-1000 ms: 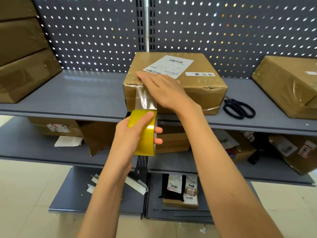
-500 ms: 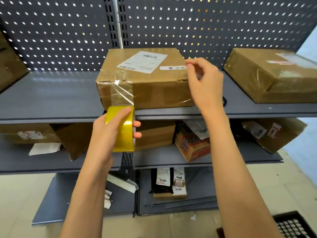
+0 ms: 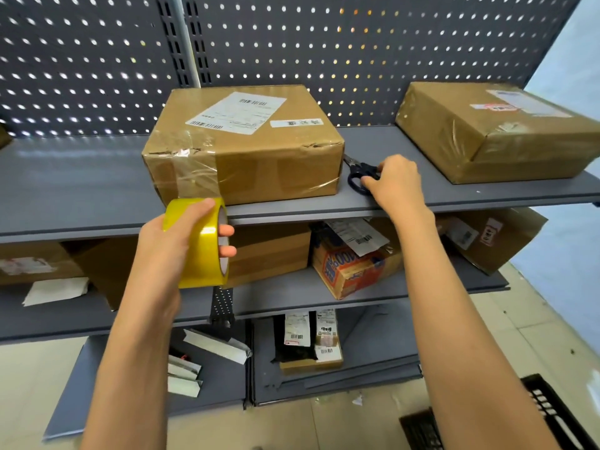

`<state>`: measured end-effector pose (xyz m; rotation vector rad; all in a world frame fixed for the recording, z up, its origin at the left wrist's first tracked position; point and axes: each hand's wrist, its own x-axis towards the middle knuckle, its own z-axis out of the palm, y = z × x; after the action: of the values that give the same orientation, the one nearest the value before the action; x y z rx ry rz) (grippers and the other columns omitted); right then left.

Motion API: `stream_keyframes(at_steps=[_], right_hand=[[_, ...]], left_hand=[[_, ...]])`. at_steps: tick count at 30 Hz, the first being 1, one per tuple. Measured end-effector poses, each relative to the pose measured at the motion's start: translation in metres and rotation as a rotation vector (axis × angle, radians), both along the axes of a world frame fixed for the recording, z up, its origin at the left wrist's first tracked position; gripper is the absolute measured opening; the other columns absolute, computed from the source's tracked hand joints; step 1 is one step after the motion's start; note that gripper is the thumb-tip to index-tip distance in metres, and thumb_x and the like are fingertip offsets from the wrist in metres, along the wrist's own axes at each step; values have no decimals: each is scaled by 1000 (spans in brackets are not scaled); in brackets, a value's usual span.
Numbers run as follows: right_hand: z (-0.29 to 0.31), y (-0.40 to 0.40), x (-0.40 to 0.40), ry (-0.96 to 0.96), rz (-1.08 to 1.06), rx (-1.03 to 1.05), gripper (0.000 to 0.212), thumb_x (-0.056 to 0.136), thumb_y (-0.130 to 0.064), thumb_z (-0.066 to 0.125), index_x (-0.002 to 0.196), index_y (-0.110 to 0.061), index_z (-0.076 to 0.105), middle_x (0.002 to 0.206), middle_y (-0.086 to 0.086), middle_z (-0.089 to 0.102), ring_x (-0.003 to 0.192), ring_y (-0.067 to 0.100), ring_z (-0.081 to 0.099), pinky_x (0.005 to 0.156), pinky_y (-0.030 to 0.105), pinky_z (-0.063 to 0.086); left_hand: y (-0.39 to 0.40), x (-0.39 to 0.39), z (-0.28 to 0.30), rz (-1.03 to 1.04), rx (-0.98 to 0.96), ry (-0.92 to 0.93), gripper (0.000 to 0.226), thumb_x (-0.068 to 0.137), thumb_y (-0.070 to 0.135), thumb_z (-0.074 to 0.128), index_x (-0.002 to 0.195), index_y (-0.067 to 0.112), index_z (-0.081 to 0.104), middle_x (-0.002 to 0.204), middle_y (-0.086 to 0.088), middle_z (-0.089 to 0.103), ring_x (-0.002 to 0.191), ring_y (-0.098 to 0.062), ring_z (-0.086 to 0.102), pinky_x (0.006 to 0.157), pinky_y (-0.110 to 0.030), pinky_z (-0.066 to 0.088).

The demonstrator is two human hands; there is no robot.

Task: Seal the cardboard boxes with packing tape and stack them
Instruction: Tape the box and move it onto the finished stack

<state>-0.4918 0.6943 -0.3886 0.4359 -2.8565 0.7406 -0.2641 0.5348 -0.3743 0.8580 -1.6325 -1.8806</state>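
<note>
The right hand (image 3: 394,181) has left the top of the box (image 3: 243,147), where a second ago it was pressing the tape flat, and now sits right of centre in the frame, on the shelf (image 3: 81,186), with its fingers curling onto the black handles of the scissors (image 3: 358,177) just beside the box's right side. Whether that grip has fully closed on the handles I cannot tell; the fingers touch them and hide part of the loops.

The left hand (image 3: 172,245) is unchanged, its grip clamped on the yellow tape roll (image 3: 203,241) at centre left, below the shelf edge. A clear strip still runs from the roll up over the box's front left corner.

So the strip looks laid, and the next step is likely cutting it free. A second, already wrapped box (image 3: 500,131) waits at the upper right. The strip must stay taut for the blades, or it may fold back onto itself.
</note>
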Motion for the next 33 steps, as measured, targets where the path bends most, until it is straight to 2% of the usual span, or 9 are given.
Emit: stream_keyframes(at_steps=[5, 8, 11, 15, 18, 24, 27, 30, 33], right_hand=[[-5, -6, -2, -8, -40, 20, 18, 93, -18, 60, 89, -2, 55, 111, 23, 58, 107, 39, 51, 71, 32, 34], [-5, -4, 1, -10, -45, -16, 22, 97, -16, 53, 104, 5, 56, 118, 25, 53, 111, 39, 48, 75, 34, 32], [-1, -2, 14, 4, -23, -227, 30, 101, -20, 44, 121, 3, 49, 122, 20, 53, 110, 32, 49, 78, 29, 32], [20, -11, 39, 108, 196, -540, 30, 100, -25, 48, 122, -5, 48, 102, -3, 54, 96, 13, 53, 80, 23, 43], [30, -21, 54, 175, 360, -510, 29, 89, -26, 65, 111, -11, 54, 94, -7, 54, 79, 3, 50, 69, 6, 40], [20, -38, 79, 83, 526, -434, 51, 71, -42, 81, 109, -18, 58, 97, -7, 59, 79, 1, 53, 67, 9, 43], [20, -37, 89, 4, 575, -368, 62, 63, -56, 80, 106, -20, 55, 100, -8, 58, 84, 4, 52, 70, 19, 44], [23, -24, 91, -110, 622, -318, 58, 60, -58, 79, 99, -22, 57, 94, -8, 59, 70, 1, 48, 62, 13, 39], [26, -12, 91, -191, 637, -276, 58, 54, -62, 77, 94, -25, 58, 89, -11, 63, 69, -2, 54, 59, 9, 42]], left_hand=[[0, 0, -1, 17, 0, 0, 13, 89, 29, 60, 87, 16, 62, 57, 4, 68, 42, -9, 61, 41, -22, 52], [0, 1, -3, 27, 0, 2, 12, 89, 28, 59, 88, 17, 62, 57, 3, 69, 42, -10, 61, 41, -22, 52], [0, 2, -4, 34, -3, -1, 14, 89, 29, 60, 89, 16, 62, 59, 3, 69, 42, -11, 62, 42, -22, 52], [1, 2, -4, 43, 9, -2, 14, 89, 30, 60, 90, 16, 62, 58, 3, 69, 42, -12, 61, 42, -21, 52], [1, 3, -5, 47, 20, 13, 12, 89, 29, 60, 88, 17, 62, 59, 3, 69, 42, -12, 62, 42, -21, 52], [2, 5, -7, 39, 18, 19, 14, 89, 29, 60, 91, 16, 63, 61, 1, 70, 43, -12, 62, 44, -23, 53], [2, 5, -7, 39, 14, 22, 14, 89, 30, 60, 92, 17, 63, 61, 1, 70, 44, -13, 62, 44, -23, 53], [3, 6, -8, 49, 21, 38, 12, 89, 28, 60, 91, 17, 63, 60, 1, 70, 43, -13, 61, 45, -24, 52], [4, 6, -9, 50, 29, 47, 11, 90, 27, 60, 90, 16, 63, 59, 0, 69, 42, -12, 61, 45, -24, 52]])
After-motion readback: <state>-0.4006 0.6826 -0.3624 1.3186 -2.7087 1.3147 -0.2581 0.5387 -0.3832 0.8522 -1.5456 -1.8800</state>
